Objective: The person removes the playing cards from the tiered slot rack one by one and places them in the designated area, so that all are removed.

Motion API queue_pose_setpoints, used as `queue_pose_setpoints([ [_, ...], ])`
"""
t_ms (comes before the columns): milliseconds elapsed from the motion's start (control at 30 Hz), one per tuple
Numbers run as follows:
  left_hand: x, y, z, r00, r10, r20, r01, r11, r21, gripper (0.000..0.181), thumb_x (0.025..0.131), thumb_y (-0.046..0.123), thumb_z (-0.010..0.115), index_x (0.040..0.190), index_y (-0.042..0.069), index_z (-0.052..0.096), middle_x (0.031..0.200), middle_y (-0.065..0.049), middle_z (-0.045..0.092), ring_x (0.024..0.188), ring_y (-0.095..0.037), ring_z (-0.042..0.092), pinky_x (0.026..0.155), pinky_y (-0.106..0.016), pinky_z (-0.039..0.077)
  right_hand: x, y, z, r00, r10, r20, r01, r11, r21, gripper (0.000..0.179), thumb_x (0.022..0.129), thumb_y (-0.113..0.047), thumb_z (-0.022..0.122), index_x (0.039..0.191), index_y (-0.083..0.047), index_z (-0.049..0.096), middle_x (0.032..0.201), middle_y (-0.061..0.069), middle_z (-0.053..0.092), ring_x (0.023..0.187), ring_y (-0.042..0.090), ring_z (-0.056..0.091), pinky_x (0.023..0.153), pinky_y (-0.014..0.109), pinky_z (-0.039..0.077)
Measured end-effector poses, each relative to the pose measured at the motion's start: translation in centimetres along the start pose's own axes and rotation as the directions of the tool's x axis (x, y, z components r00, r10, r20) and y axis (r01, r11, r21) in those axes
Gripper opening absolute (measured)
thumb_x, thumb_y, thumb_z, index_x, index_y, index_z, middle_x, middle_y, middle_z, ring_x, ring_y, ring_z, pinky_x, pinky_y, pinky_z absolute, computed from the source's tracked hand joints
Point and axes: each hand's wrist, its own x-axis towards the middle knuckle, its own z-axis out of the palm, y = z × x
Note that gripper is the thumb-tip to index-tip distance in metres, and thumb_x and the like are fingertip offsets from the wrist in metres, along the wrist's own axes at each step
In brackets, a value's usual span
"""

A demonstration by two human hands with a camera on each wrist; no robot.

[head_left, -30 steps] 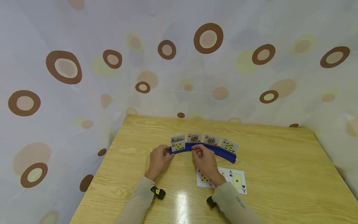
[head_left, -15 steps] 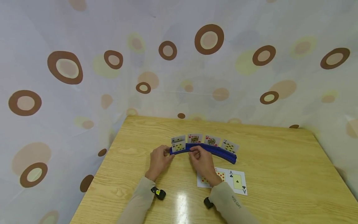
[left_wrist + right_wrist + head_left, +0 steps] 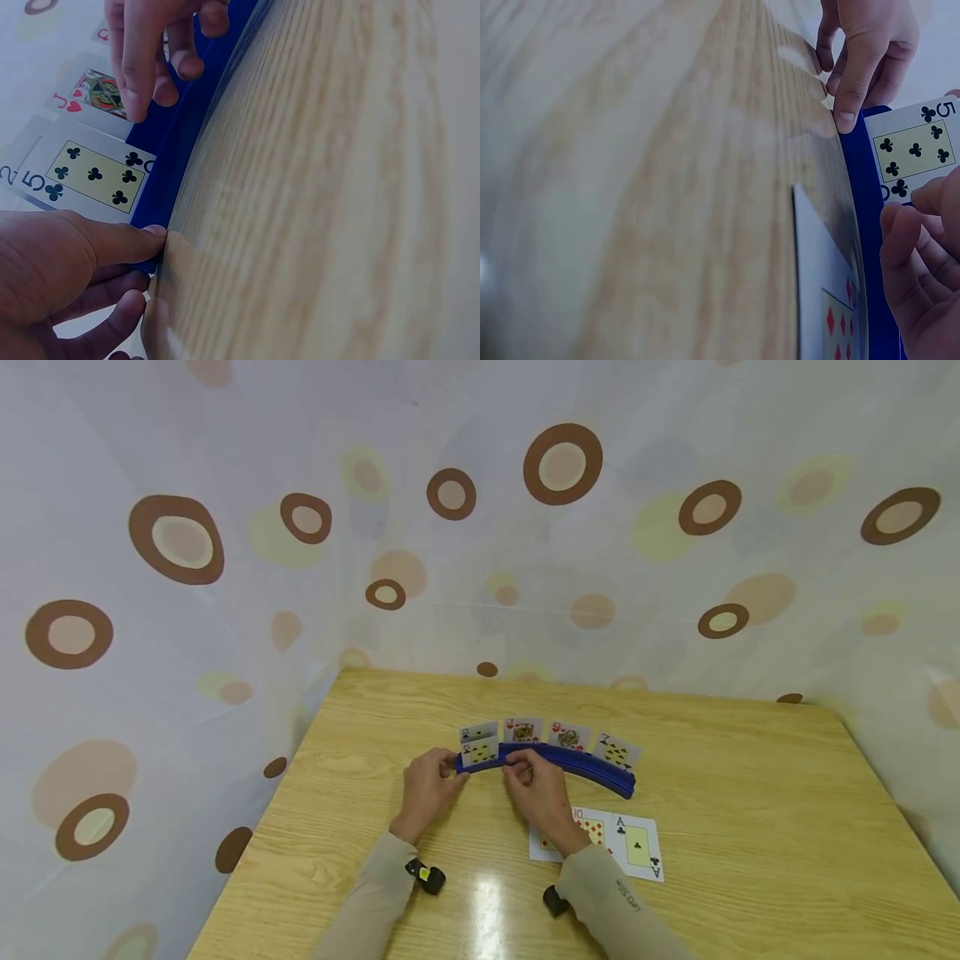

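Note:
A curved blue card holder [image 3: 592,768] stands on the table with playing cards upright in it. My left hand [image 3: 426,792] grips its left end, thumb on the near side and fingers behind. In the front slot at that end is the five of clubs [image 3: 94,174], with a black two [image 3: 472,729] behind it. My right hand [image 3: 542,795] is at the holder just right of the five, index finger extended and the other fingers loosely bent. No card shows in it; whether a fingertip touches the five's corner I cannot tell. Farther right stand the jack of hearts [image 3: 522,732], a red queen [image 3: 570,737] and a black seven [image 3: 617,752].
On the wooden table [image 3: 750,827], nearer to me, lie an ace of clubs [image 3: 637,847], a ten of diamonds [image 3: 594,831] and another diamond card [image 3: 546,846], partly under my right forearm. A patterned curtain [image 3: 480,527] hangs behind the table.
My right hand has shifted slightly left along the holder toward the five of clubs, uncovering more of the ten of diamonds. The left hand keeps its hold.

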Motion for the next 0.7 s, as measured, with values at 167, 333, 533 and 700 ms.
queue_pose_setpoints([
  [167, 0.1, 0.0, 0.1, 1.000, -0.003, 0.001, 0.003, 1.000, 0.007, 0.021, 0.092, 0.017, 0.089, 0.109, 0.006, 0.082, 0.099, -0.008, 0.082, 0.081, -0.013, 0.065, 0.078, -0.033, 0.051, 0.4, 0.1, 0.2, 1.000, 0.014, 0.004, -0.014, 1.000, -0.023, 0.018, 0.102, -0.011, 0.077, 0.118, -0.004, 0.077, 0.092, 0.006, 0.079, 0.074, 0.007, 0.067, 0.069, 0.022, 0.055],
  [333, 0.1, 0.0, 0.0, 1.000, -0.003, -0.003, 0.003, 1.000, 0.006, 0.022, 0.091, 0.016, 0.090, 0.108, 0.006, 0.082, 0.099, -0.008, 0.083, 0.080, -0.013, 0.065, 0.077, -0.033, 0.051, 0.9, 0.0, 0.4, 1.000, 0.001, 0.013, -0.001, 1.000, -0.027, 0.021, 0.101, -0.010, 0.077, 0.121, -0.002, 0.076, 0.090, 0.007, 0.079, 0.071, 0.008, 0.066, 0.067, 0.022, 0.054],
  [533, 0.1, 0.1, -0.2, 1.000, 0.011, -0.007, -0.011, 1.000, 0.025, 0.022, 0.090, 0.016, 0.090, 0.107, 0.006, 0.081, 0.098, -0.008, 0.083, 0.080, -0.014, 0.067, 0.077, -0.035, 0.052, 1.6, -0.1, 0.8, 1.000, -0.005, 0.014, 0.005, 1.000, -0.020, 0.020, 0.101, -0.008, 0.077, 0.120, -0.002, 0.077, 0.089, 0.008, 0.078, 0.071, 0.008, 0.066, 0.067, 0.021, 0.053],
  [700, 0.0, 0.3, -0.2, 1.000, -0.005, 0.001, 0.005, 1.000, 0.015, 0.022, 0.089, 0.015, 0.091, 0.107, 0.005, 0.082, 0.098, -0.009, 0.083, 0.081, -0.015, 0.068, 0.077, -0.036, 0.053, 1.7, -0.2, 1.2, 1.000, 0.014, 0.026, -0.014, 1.000, -0.018, 0.016, 0.102, -0.008, 0.076, 0.116, -0.001, 0.077, 0.089, 0.008, 0.078, 0.071, 0.007, 0.065, 0.066, 0.021, 0.053],
])
